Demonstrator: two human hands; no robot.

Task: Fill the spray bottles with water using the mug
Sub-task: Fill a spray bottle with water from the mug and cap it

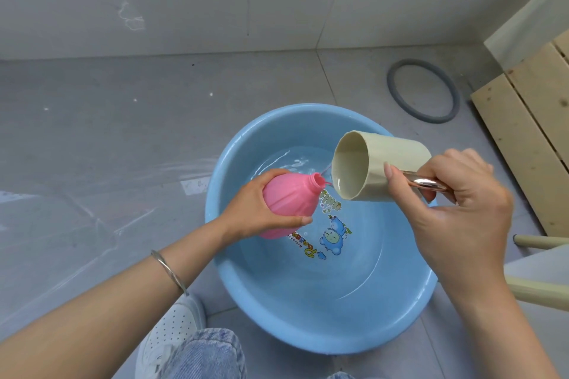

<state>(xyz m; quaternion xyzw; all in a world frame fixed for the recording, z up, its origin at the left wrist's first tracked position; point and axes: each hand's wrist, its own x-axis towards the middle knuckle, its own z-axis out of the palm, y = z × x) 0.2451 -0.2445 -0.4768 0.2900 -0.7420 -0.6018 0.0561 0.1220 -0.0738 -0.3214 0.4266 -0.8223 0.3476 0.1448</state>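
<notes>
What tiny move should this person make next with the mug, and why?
Probably tip the mug a little further, keeping its lip above the open neck of the pink bottle. The right hand holds the mug already tilted, with only a shallow pool left near the lip. The left hand slants the bottle over the blue basin, so spills should fall back in.

The left grip is covering the bottle bottom; the right grip is hiding part of the mug handle.
</notes>
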